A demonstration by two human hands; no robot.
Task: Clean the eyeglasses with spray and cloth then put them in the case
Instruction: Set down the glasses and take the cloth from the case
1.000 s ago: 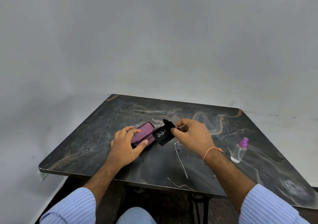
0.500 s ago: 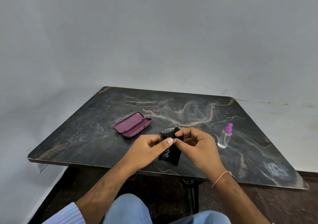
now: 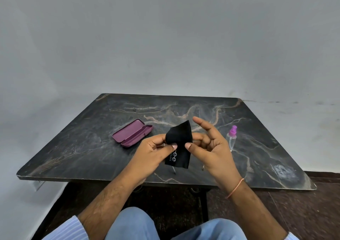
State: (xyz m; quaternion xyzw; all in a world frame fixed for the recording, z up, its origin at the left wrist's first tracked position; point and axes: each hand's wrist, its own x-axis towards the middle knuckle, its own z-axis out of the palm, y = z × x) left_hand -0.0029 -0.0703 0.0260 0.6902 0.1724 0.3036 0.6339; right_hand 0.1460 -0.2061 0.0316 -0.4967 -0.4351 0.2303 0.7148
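Eyeglasses (image 3: 173, 170) hide behind the black cleaning cloth (image 3: 179, 144), only temple tips showing. Left hand (image 3: 150, 155) pinches cloth and frame; right hand (image 3: 211, 145) thumbs it, fingers (image 3: 202, 122) spread. Farther off on the desk (image 3: 92, 147): open purple case (image 3: 131, 133), spray bottle (image 3: 232, 136).

Head camera looks forward and down, close over table (image 3: 77, 147).
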